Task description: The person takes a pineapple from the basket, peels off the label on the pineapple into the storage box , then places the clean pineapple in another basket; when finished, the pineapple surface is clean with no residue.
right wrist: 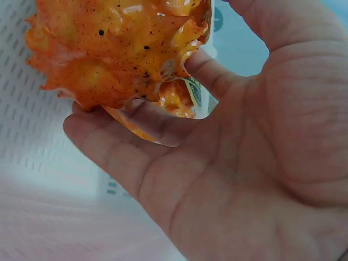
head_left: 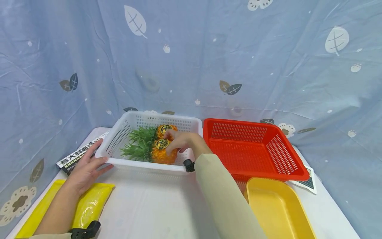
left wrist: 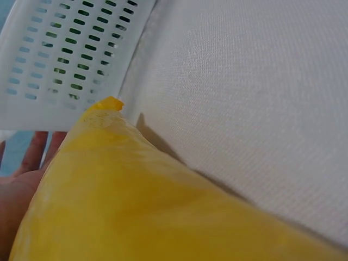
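Note:
Two pineapples, a front one [head_left: 162,154] and a rear one [head_left: 164,130], lie side by side in a white perforated basket [head_left: 119,161], leaves to the left, each with a black-and-yellow label. My right hand [head_left: 183,141] is over the front pineapple's right end, thumb and fingers spread. In the right wrist view, loosely bent fingers [right wrist: 122,157] are beside the spiky orange end of a pineapple [right wrist: 119,54], without a visible firm grip. My left hand [head_left: 86,169] is at the basket's front-left corner, thumb by the rim and fingers extended; the left wrist view shows it partly behind a yellow package [left wrist: 141,196].
A red perforated basket [head_left: 286,174] stands right of the white one, with a yellow tub [head_left: 274,202] in front. Yellow packages [head_left: 92,202] and a black-and-white printed package [head_left: 80,154] lie at left. Another packet [head_left: 310,181] is partly under the red basket. A patterned curtain hangs behind.

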The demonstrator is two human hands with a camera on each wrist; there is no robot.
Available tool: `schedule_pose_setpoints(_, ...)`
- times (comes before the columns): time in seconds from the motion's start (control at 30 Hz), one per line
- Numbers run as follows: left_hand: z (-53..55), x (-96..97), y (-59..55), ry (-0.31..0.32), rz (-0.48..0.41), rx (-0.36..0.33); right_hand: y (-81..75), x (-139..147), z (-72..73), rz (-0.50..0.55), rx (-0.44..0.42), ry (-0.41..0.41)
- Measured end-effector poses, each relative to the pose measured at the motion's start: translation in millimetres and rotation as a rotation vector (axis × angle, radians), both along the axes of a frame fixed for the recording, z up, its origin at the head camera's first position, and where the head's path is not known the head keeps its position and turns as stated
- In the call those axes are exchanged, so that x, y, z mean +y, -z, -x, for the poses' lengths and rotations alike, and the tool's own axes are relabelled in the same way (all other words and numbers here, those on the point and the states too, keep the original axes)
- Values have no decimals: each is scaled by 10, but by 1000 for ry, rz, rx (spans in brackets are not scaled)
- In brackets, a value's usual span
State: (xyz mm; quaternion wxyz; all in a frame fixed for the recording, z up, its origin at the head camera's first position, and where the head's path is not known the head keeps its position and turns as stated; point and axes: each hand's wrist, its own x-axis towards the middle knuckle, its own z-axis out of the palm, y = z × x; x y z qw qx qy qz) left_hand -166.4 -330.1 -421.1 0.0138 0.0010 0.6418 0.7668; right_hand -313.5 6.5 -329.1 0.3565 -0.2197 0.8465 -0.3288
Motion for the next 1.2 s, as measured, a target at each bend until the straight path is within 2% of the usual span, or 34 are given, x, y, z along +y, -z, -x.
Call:
schedule_pose_setpoints(0.2,-7,12,-21,-20,29,-24,9,109,51,85,-119,41)
schedule_pose_setpoints(0.5,7,23,-44,-26,48,-55,-30,220,78,135,-178,40)
schedule_pose_setpoints(0.83,4,40,-49,-28,58,-60,-124,295,70,145,-204,39)
schedule_pose_setpoints(1.2,-16,14,-33,-21,37,-37,-253,360,69,285,-184,30)
